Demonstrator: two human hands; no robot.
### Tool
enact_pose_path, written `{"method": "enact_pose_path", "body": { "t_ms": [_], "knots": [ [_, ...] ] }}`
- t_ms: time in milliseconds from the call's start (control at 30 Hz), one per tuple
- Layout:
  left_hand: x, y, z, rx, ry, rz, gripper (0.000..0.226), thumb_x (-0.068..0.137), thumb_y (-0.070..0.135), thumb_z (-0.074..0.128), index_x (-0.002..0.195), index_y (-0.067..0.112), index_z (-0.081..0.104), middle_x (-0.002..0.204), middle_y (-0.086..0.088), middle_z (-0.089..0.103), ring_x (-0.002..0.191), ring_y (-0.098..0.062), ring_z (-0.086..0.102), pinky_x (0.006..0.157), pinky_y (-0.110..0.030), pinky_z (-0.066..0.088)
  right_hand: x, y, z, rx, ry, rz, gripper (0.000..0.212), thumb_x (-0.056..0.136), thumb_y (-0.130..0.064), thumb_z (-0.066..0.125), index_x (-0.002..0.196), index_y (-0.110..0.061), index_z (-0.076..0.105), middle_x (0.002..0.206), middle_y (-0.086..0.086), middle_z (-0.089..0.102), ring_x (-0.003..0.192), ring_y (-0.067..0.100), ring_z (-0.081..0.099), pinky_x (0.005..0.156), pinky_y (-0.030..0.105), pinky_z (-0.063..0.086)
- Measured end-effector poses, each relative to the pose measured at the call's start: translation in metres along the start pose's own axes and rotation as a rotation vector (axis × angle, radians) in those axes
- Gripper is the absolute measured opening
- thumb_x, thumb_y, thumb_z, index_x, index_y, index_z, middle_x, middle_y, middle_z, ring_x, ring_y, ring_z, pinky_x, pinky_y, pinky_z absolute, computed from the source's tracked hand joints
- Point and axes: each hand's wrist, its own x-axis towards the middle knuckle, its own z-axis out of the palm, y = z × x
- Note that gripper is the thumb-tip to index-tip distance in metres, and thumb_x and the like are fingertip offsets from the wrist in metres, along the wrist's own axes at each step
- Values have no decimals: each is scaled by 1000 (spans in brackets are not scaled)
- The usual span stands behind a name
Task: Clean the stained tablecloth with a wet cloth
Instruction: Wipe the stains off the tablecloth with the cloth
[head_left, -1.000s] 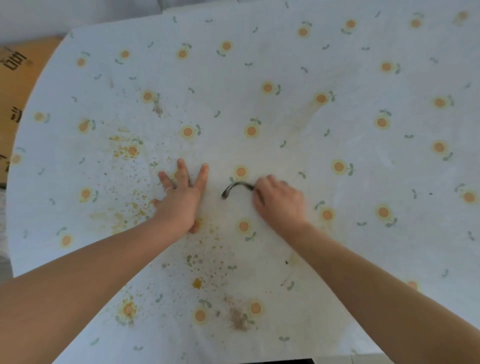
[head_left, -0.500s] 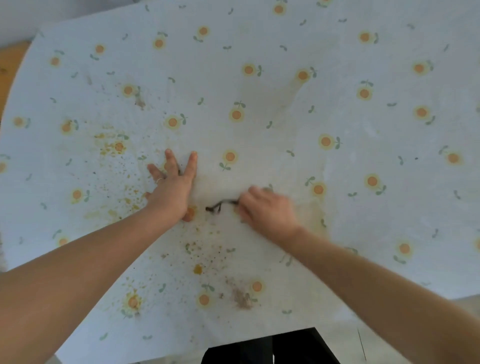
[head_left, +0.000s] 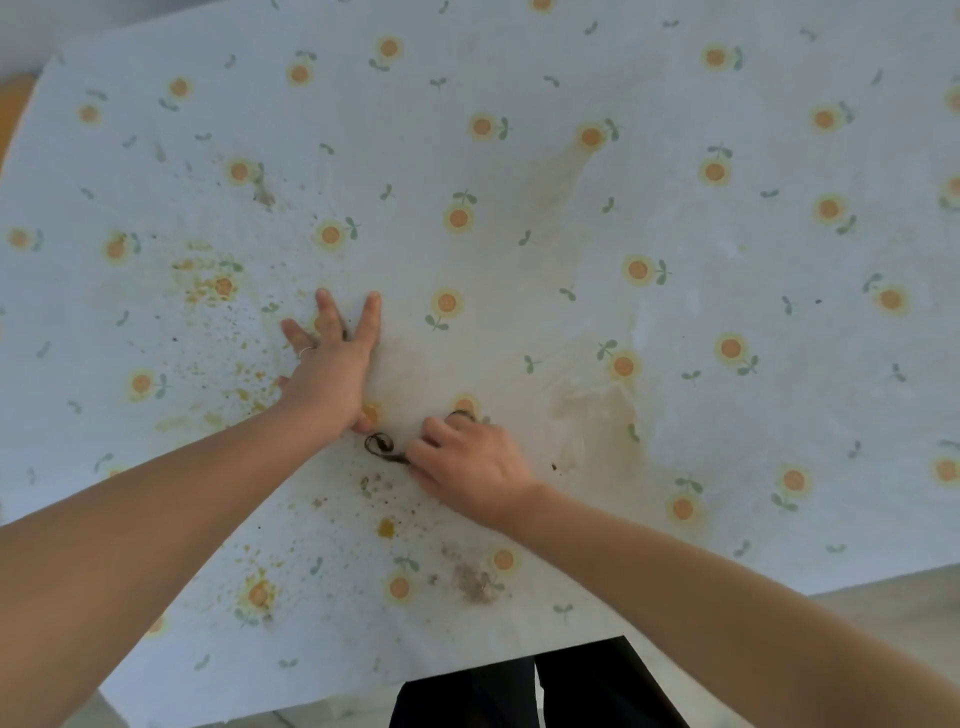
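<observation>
One pale blue-white tablecloth, printed with small orange flowers, covers the table to every visible edge. Your left hand lies flat on it left of centre, with fingers straight and spread and the palm pressing down. One thin silver ring sits on one finger.

Your right hand rests just beside the left, toward the near edge. Its fingers are curled and the tips pinch one thin dark looped cord. You cannot tell whether a wiping cloth lies under this hand.

Stains:
- One large yellow-brown smear lies just right of the right hand.
- One crumbly brown patch lies by the near edge.
- A second brown patch lies toward the far left corner.
- Scattered orange specks lie toward the left edge.
</observation>
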Motion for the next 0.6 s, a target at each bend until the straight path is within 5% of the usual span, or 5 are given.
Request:
{"method": "enact_pose_path", "body": {
  "t_ms": [233,300,467,600],
  "knots": [
    [0,1,-1,-8,-9,2,155,68,-8,87,145,53,-33,151,-1,-52,147,-50,-25,100,-69,46,-50,80,-50,-116,398,784,17,99,-37,51,94,-23,59,94,-7,53,77,19,55,57,34,46],
    [1,0,-1,-15,-6,4,156,67,-8,87,144,55,-34,150,0,-53,147,-49,-26,102,-70,44,-60,48,-29,-85,405,773,15,99,-34,54,94,-21,59,92,-4,54,78,21,54,55,35,45],
    [1,-2,-3,4,-14,-6,158,66,1,92,142,55,-36,151,-1,-52,147,-51,-26,102,-72,42,-59,-31,24,-15,164,336,15,91,-25,65,79,-20,58,77,-3,52,60,20,49,43,34,43],
    [2,1,-3,8,-17,7,159,65,2,93,142,55,-36,152,-1,-52,147,-51,-25,103,-72,41,-69,29,-9,-104,274,465,16,97,-31,58,86,-20,60,82,-2,53,69,22,55,45,35,44]
  ]
}}
